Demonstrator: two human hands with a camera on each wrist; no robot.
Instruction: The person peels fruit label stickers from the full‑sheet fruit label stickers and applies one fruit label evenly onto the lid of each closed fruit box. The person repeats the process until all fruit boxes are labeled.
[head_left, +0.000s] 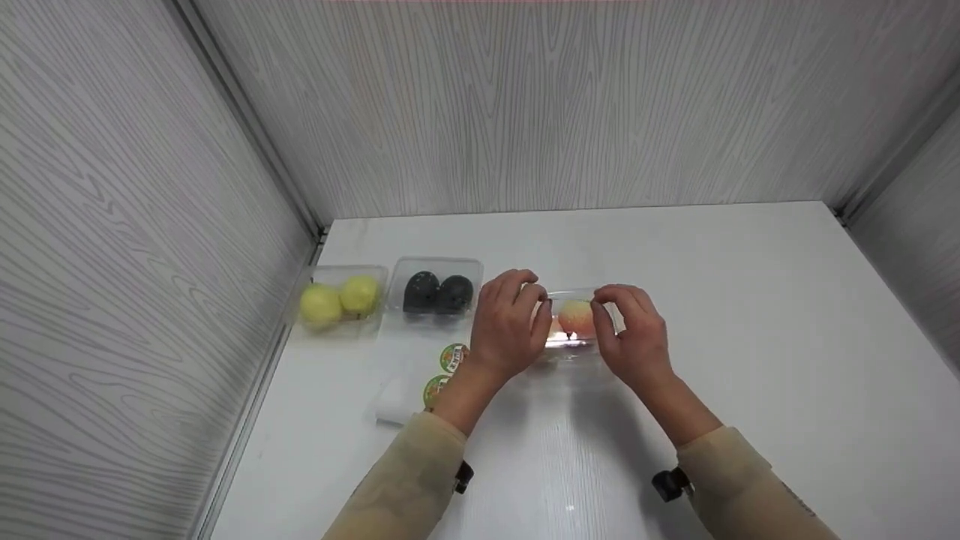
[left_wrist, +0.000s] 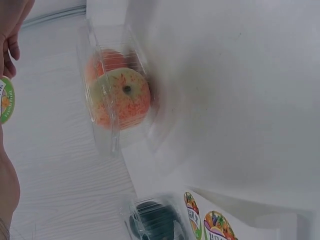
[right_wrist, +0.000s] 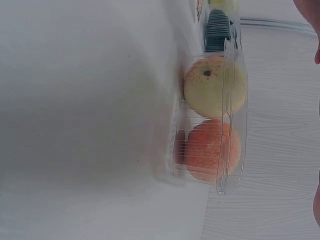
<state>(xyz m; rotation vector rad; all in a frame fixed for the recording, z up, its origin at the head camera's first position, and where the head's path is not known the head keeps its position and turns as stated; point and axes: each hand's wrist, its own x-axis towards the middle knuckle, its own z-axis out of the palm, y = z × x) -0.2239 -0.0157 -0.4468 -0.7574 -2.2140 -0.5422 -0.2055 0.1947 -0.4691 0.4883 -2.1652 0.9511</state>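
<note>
On the near left of the white table (head_left: 750, 315), a sheet (head_left: 412, 386) bearing round labels lies partly behind the left forearm. It looks thin and limp, with one edge curled, so a flat hand near its edge would suit it better than a tug.

Farther in, the left hand (head_left: 510, 326) has its fingers bent toward the thumb and appears to pinch a round sticker (left_wrist: 7, 100), most of which is cut off in the left wrist view. Such a sticker is probably light, bendy and tacky underneath, best held by its rim so it does not fold. The right hand (head_left: 637, 337) also curves finger toward thumb; I cannot tell whether it grips anything.

Below and between the hands stands a clear box (left_wrist: 111, 140) with two reddish-yellow apples (right_wrist: 215, 95) inside. Its walls look thin and springy, slick to the touch, and easily dented; the apples likely give it most of its weight and may roll. The short end walls, low down, seem the safest hold.

Slightly farther and to the left are a box (head_left: 349, 268) of yellow fruits (head_left: 360, 294) and, beside it, a box (head_left: 439, 261) of dark fruits (head_left: 421, 292).
</note>
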